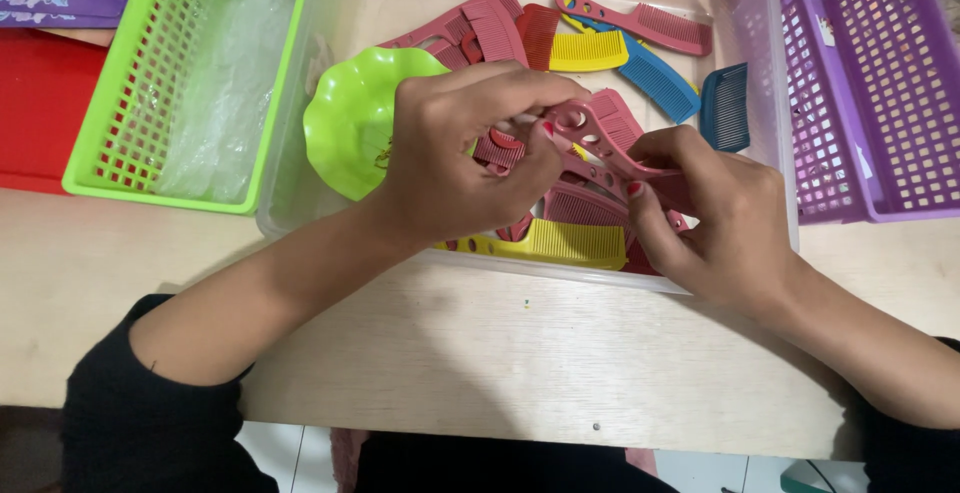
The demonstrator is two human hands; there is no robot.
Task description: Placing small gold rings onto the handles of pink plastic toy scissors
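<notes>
Near edge: wooden counter (520, 353), both forearms come in from the bottom corners, black sleeves pushed up

Left hand (455, 153) is arched over the middle of the clear tray (285, 203), knuckles up, fingers pinched on the round-holed handle end of one pink comb (600, 133). Right hand (715, 218) grips the other end of the same comb from the right, thumb on top, fingers curled under. Comb is held just above the pile in the tray, tilted, handle end toward the left

In the tray, counted as far as visible: 3 yellow combs (one (560, 243) at the near wall, partly under the hands), 2 blue combs (660, 81) at the far right, pink ones at least 6 but overlapping and partly hidden, can't give an exact count. 1 green scalloped dish (350, 123) at the tray's left end, touching the left hand

Farther out: 1 green basket (120, 153) left of the tray with clear plastic film inside, 1 purple basket (880, 83) on the right, touching the tray wall
</notes>
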